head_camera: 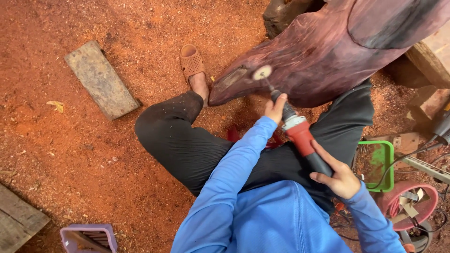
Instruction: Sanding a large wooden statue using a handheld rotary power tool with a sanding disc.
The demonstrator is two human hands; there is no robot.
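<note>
A large dark purplish-brown carved wood piece (328,51) reaches in from the upper right, its pointed end low over the ground. I hold a red and black rotary grinder (300,136) in both hands. Its small round sanding disc (262,72) touches the wood near a shallow recess. My left hand (274,108) grips the tool's front neck just behind the disc. At the rear, my right hand (338,176) clasps the black handle. My sleeves are blue, my trousers black.
Reddish sawdust covers the ground. A grey wooden plank (101,79) lies at upper left, a sandalled foot (193,65) beside it. A green tray (378,166), a red round stool (412,201), cables and another tool crowd the right. A purple crate (89,238) sits bottom left.
</note>
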